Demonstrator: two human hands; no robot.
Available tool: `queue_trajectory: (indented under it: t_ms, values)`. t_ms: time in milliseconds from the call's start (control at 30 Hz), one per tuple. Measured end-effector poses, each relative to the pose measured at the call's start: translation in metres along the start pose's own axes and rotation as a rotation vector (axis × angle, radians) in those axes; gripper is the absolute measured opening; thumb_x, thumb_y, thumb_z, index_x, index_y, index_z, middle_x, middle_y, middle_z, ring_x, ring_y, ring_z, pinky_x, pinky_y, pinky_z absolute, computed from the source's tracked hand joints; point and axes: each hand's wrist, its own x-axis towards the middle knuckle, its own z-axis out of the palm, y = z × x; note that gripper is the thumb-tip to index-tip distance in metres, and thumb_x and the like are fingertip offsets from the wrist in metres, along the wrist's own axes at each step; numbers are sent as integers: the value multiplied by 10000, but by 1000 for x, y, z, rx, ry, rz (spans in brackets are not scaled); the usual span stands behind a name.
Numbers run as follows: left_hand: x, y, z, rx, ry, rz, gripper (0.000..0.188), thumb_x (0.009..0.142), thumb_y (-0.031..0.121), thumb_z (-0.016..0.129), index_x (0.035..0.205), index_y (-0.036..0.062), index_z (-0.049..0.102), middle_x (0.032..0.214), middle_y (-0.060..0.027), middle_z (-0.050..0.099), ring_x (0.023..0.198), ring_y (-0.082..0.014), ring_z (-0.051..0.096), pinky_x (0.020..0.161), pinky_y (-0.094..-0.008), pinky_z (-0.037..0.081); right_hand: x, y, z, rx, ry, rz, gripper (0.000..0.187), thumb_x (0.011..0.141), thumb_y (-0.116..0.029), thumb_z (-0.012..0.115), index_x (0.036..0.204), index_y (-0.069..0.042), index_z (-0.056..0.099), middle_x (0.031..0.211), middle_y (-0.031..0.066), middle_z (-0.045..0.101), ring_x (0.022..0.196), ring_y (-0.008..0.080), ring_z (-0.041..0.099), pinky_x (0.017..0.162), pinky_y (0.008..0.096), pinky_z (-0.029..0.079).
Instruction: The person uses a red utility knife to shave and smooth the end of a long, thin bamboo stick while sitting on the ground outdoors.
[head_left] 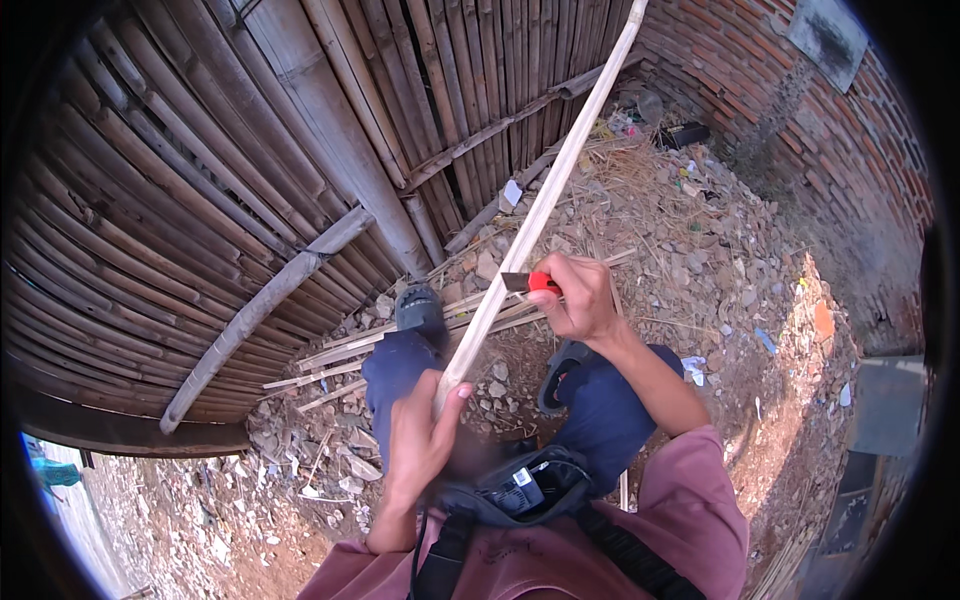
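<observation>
A long pale strip of split bamboo (537, 215) slants from near my body up past the top of the head view. My left hand (422, 428) is wrapped around its near end. In my right hand (583, 297) is a utility knife with a red handle (543, 283), gripped between thumb and fingers. Its dark blade (515, 282) points left and meets the strip's edge part-way along; how deep it bites I cannot tell.
A bamboo wall (270, 150) rises on the left, a brick wall (850, 150) on the right. Rubble (690, 270) and litter cover the ground. More bamboo strips (335, 352) lie by my feet. A dark pouch (530, 490) hangs at my waist.
</observation>
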Motion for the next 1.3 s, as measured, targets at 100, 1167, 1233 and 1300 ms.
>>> queue_trajectory:
  t_ms: [100, 1167, 1233, 1300]
  values:
    - [7, -1, 5, -38, 55, -21, 251, 1053, 220, 692, 960, -7, 640, 588, -43, 487, 567, -83, 415, 511, -324, 340, -3, -19, 11, -2, -104, -110, 460, 1012, -490, 675, 844, -69, 600, 679, 72, 613, 568, 275, 655, 543, 388, 494]
    - [-12, -51, -11, -633, -568, -322, 471, 1173, 432, 395, 1137, 27, 634, 685, 64, 389, 569, -59, 351, 509, -253, 303, -1, 4, 9, 1008, -159, 626, 241, 1014, -222, 764, 1112, -5, 731, 949, -1, 717, 866, 56, 611, 803, 243, 497]
    - [-10, -43, -3, -612, -536, -293, 495, 1178, 441, 365, 1179, 24, 633, 702, 69, 380, 578, -55, 339, 517, -242, 291, -4, 8, 7, 1017, -182, 687, 216, 1014, -200, 758, 1099, -3, 732, 946, 3, 714, 865, 55, 609, 800, 247, 495]
    - [-4, -26, 2, -594, -467, -297, 519, 1179, 452, 349, 1194, 20, 638, 710, 63, 394, 591, -55, 349, 534, -237, 293, -6, 9, 7, 1003, -157, 721, 224, 1013, -198, 756, 1116, -1, 727, 936, -1, 703, 846, 55, 595, 779, 249, 483]
